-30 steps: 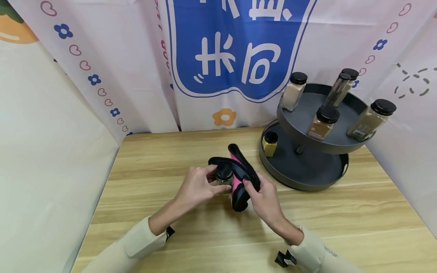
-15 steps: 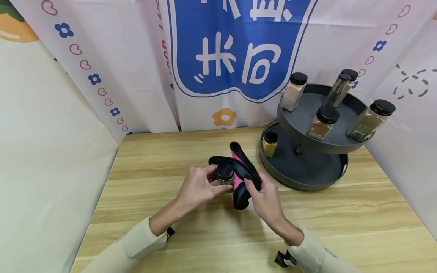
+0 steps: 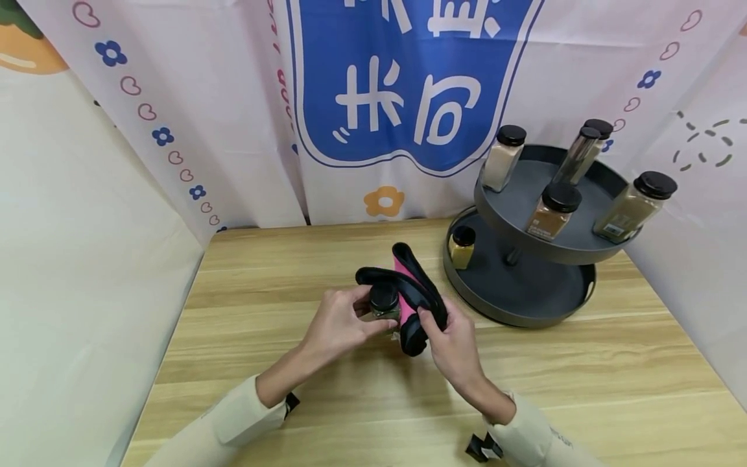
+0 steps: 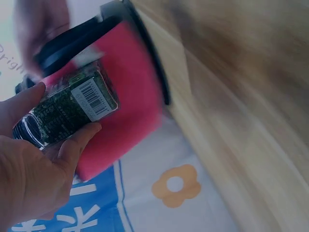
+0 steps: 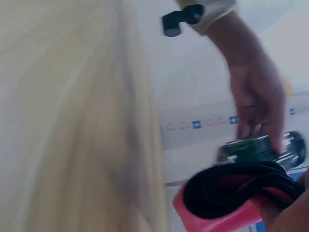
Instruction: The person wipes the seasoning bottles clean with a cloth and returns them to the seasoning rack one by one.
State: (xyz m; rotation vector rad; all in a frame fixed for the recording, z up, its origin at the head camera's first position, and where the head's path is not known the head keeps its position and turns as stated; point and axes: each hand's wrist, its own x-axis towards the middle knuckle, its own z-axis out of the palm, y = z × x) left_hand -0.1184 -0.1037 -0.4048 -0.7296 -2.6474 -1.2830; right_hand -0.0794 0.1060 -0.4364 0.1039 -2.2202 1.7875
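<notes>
In the head view my left hand (image 3: 338,324) grips a small clear spice jar (image 3: 384,297) with a black lid, thumb and fingers on either side. Green flakes and a barcode label show on the jar (image 4: 72,104) in the left wrist view. My right hand (image 3: 458,340) pinches a folded pink cloth with a thick black border (image 3: 420,298), thumb on the near side. The cloth (image 4: 135,82) lies around the jar's side, its pink face against the glass. In the right wrist view the cloth's black edge (image 5: 217,193) shows looped over.
A dark two-tier round rack (image 3: 519,318) stands at the back right of the wooden table (image 3: 262,259). Several black-lidded spice jars stand on its upper tier, among them a brown one (image 3: 551,217). A yellow jar (image 3: 462,253) sits on the lower tier. A printed curtain (image 3: 233,130) hangs behind.
The cloth's lower end has shifted slightly up and to the right beside the jar. Both hands keep their grips and stay nearly in place.
</notes>
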